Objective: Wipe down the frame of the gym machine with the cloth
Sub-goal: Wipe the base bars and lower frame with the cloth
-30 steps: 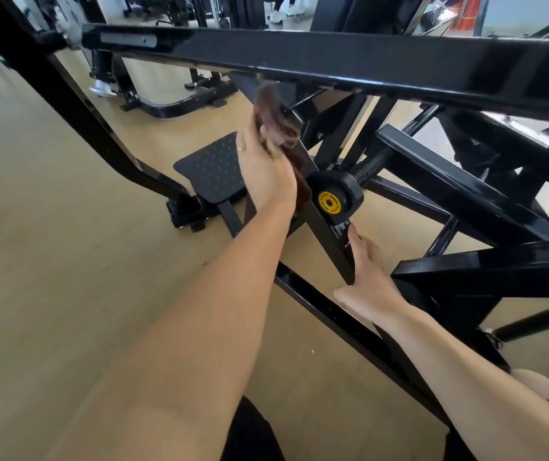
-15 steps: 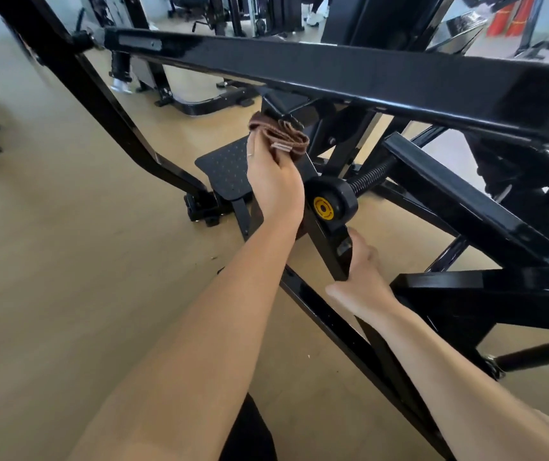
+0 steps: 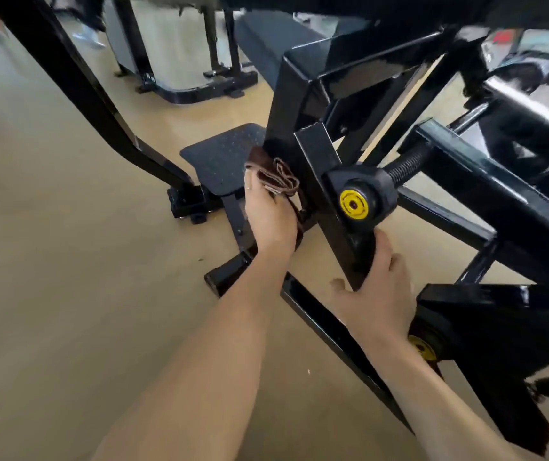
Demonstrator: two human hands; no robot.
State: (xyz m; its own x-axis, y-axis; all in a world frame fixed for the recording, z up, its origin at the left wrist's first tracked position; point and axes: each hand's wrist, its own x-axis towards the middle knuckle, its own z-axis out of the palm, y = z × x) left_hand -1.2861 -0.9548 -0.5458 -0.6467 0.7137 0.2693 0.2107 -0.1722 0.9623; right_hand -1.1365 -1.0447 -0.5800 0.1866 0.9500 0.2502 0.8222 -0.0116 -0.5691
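The gym machine's glossy black frame (image 3: pixel 303 94) fills the right and top of the head view. My left hand (image 3: pixel 268 217) grips a bunched brown cloth (image 3: pixel 274 179) and holds it against the left side of a slanted black post (image 3: pixel 319 181). My right hand (image 3: pixel 378 294) wraps round the lower end of that same post, thumb on its left face and fingers behind it. A black knob with a yellow centre (image 3: pixel 354 202) sticks out of the post between my two hands.
A black textured foot plate (image 3: pixel 220 158) sits low on the wooden floor behind my left hand. A long black bar (image 3: pixel 77 84) slants down at the left. Another machine's base (image 3: pixel 196 88) stands further back. A second yellow-centred knob (image 3: pixel 422 347) shows by my right wrist.
My left hand has slid the cloth down the slanted post, from under the top beam to level with the knob. My view has dropped closer; my right hand keeps its hold.
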